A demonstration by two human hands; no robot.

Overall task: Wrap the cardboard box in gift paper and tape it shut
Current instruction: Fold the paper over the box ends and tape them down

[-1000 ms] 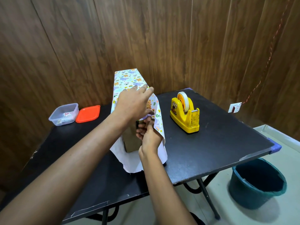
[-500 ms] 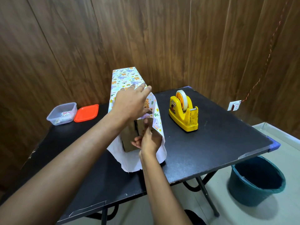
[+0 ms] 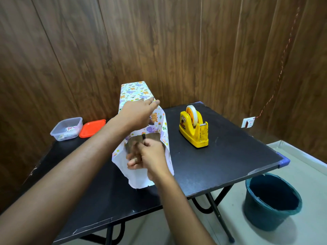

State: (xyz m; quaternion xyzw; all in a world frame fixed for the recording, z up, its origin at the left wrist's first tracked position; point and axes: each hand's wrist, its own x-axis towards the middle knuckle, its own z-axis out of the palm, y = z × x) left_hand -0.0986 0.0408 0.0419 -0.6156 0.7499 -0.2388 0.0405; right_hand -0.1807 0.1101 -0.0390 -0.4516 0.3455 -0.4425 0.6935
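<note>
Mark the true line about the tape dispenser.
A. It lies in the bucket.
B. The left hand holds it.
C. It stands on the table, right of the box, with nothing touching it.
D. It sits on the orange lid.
C: the yellow dispenser stands upright on the black table, right of the box and apart from it, with nothing touching it.

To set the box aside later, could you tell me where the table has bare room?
Bare table lies right of and before the tape dispenser, up to the blue corner, and at the near left, before the clear container. Crowded mid-table: left hand, right hand, gift paper.
</note>
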